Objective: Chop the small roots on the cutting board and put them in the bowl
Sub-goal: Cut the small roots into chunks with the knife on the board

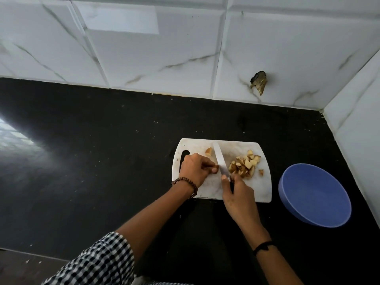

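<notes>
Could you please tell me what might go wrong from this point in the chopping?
The left hand pinches a small root right beside the knife, so fingertips could get nicked. A loose piece lies near the cutting board's right edge and could fall onto the counter.

knife handle: inside right hand | root: mostly under left hand

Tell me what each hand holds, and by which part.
The right hand grips the knife by its handle. The left hand pinches a small root piece by the end away from the knife.
</notes>
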The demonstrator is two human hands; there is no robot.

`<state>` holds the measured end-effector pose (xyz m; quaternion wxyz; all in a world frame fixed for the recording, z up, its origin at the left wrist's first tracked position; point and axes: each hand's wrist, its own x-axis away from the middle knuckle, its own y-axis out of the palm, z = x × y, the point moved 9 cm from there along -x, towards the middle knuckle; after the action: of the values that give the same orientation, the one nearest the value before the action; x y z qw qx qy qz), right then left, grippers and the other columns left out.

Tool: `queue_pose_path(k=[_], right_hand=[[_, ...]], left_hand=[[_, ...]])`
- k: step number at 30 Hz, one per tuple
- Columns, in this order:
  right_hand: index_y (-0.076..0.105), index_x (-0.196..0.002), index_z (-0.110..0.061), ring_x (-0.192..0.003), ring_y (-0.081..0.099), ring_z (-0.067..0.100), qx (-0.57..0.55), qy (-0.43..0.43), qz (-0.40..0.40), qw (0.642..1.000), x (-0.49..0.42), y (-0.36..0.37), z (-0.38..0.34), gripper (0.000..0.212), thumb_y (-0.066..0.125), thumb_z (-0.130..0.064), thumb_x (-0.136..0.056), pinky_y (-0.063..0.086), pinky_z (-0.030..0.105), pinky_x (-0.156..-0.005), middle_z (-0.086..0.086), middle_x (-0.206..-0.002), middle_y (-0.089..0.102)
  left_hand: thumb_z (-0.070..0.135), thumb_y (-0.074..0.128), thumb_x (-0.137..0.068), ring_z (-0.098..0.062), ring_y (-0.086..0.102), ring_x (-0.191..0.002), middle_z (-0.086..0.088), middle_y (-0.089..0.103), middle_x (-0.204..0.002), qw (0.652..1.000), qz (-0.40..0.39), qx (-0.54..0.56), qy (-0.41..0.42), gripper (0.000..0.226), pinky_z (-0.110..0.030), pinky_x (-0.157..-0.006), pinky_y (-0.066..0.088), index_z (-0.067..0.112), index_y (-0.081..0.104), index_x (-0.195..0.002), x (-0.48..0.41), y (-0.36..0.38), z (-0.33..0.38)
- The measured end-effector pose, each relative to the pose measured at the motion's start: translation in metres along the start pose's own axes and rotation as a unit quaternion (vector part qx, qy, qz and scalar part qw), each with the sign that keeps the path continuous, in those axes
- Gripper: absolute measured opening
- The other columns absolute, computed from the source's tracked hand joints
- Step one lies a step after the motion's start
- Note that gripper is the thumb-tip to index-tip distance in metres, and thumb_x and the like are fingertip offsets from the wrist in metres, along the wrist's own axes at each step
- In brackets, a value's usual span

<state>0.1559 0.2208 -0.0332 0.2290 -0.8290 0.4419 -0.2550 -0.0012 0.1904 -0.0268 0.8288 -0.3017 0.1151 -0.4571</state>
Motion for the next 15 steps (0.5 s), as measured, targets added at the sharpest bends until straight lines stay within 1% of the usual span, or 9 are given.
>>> queue_pose_path(k=[2, 4, 7, 10, 12, 15], right_hand=[[0.051, -0.107, -0.023, -0.071, 0.062, 0.006, 0.004, 0.001, -0.005, 1.0, 0.005, 0.004, 0.001, 0.022, 0.039, -0.041, -0.105, 0.04, 0.012, -0.049, -0.001, -0.086, 0.063], [0.05, -0.11, -0.024, -0.068, 0.063, 0.006, 0.004, 0.001, -0.008, 1.0, 0.008, 0.004, 0.0, 0.021, 0.038, -0.041, -0.105, 0.039, 0.012, -0.045, -0.001, -0.085, 0.063], [0.05, -0.111, -0.025, -0.065, 0.061, 0.006, 0.002, 0.003, 0.002, 1.0, 0.01, 0.003, -0.002, 0.02, 0.038, -0.04, -0.105, 0.039, 0.013, -0.045, -0.001, -0.082, 0.062], [0.049, -0.114, -0.024, -0.065, 0.061, 0.007, 0.019, -0.002, 0.014, 1.0, 0.011, 0.003, -0.006, 0.021, 0.037, -0.039, -0.105, 0.041, 0.015, -0.048, -0.002, -0.082, 0.061], [0.046, -0.121, -0.025, -0.068, 0.063, 0.008, 0.043, 0.001, 0.02, 0.999, 0.012, 0.003, -0.004, 0.023, 0.036, -0.039, -0.106, 0.043, 0.017, -0.051, -0.002, -0.084, 0.062], [0.042, -0.133, -0.026, -0.068, 0.062, 0.008, 0.075, 0.007, 0.03, 0.997, 0.011, 0.002, -0.001, 0.032, 0.034, -0.039, -0.106, 0.042, 0.017, -0.051, -0.004, -0.083, 0.06]], left_hand=[[0.012, 0.075, -0.08, -0.002, 0.065, -0.084, 0.002, 0.074, -0.089, 1.0, -0.001, -0.011, 0.006, 0.013, -0.016, -0.083, 0.052, 0.014, 0.077, -0.093, 0.0, 0.0, 0.001], [0.009, 0.074, -0.081, -0.005, 0.066, -0.087, 0.001, 0.074, -0.089, 1.0, -0.004, -0.019, 0.01, 0.013, -0.019, -0.085, 0.054, 0.014, 0.077, -0.093, -0.001, 0.0, 0.002], [0.006, 0.07, -0.083, -0.007, 0.066, -0.089, 0.0, 0.074, -0.09, 0.999, -0.009, -0.031, 0.024, 0.015, -0.018, -0.086, 0.052, 0.013, 0.076, -0.094, 0.0, 0.001, 0.007], [0.004, 0.067, -0.085, -0.006, 0.066, -0.088, 0.001, 0.074, -0.091, 0.998, -0.006, -0.037, 0.04, 0.016, -0.013, -0.085, 0.049, 0.013, 0.076, -0.095, 0.002, 0.003, 0.014], [0.005, 0.067, -0.085, -0.005, 0.065, -0.087, 0.001, 0.074, -0.091, 0.998, -0.004, -0.038, 0.042, 0.015, -0.011, -0.083, 0.047, 0.012, 0.076, -0.095, 0.002, 0.004, 0.016], [0.006, 0.067, -0.085, -0.009, 0.065, -0.088, -0.002, 0.074, -0.092, 0.999, -0.004, -0.036, 0.04, 0.014, -0.014, -0.083, 0.048, 0.011, 0.076, -0.094, 0.002, 0.006, 0.018]])
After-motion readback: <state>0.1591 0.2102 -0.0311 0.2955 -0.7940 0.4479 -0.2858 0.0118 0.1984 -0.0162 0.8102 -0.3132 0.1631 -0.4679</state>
